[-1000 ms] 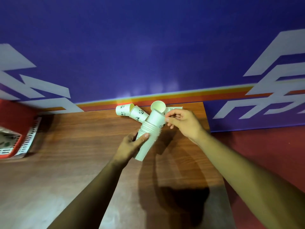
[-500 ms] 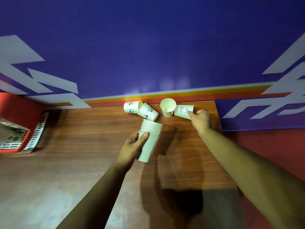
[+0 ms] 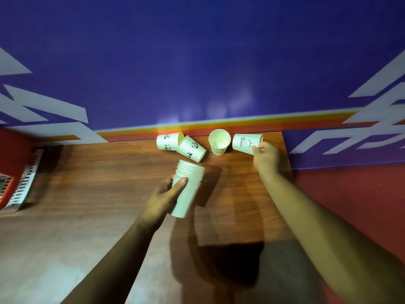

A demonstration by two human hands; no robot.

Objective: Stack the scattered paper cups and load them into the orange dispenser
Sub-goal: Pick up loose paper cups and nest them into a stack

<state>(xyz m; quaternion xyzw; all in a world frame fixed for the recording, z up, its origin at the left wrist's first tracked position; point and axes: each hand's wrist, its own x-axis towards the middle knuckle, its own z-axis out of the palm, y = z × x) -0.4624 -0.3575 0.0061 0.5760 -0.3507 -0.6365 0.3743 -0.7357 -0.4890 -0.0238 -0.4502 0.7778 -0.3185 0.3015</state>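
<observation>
Wood table (image 3: 87, 194), L hand (image 3: 163, 197) gripping cup stack (image 3: 188, 185), R hand (image 3: 266, 156) pinching tipped Bear cup (image 3: 245, 143)

A broad stretch of bare wooden table (image 3: 92, 178) lies between the perforated basket (image 3: 19, 189) at the left edge and the left hand (image 3: 163, 198), which grips the cup stack (image 3: 188, 185) mid-table. The far edge is crowded against the blue wall (image 3: 197, 62): one panda cup (image 3: 167, 142) touches a second panda cup (image 3: 191, 149), an upright cup (image 3: 219, 142) stands just beside them, and the right hand (image 3: 266, 157) pinches the Bear cup (image 3: 245, 143). Only a narrow gap separates the stack's rim from the second panda cup. The near table between the forearms is open wood.
</observation>
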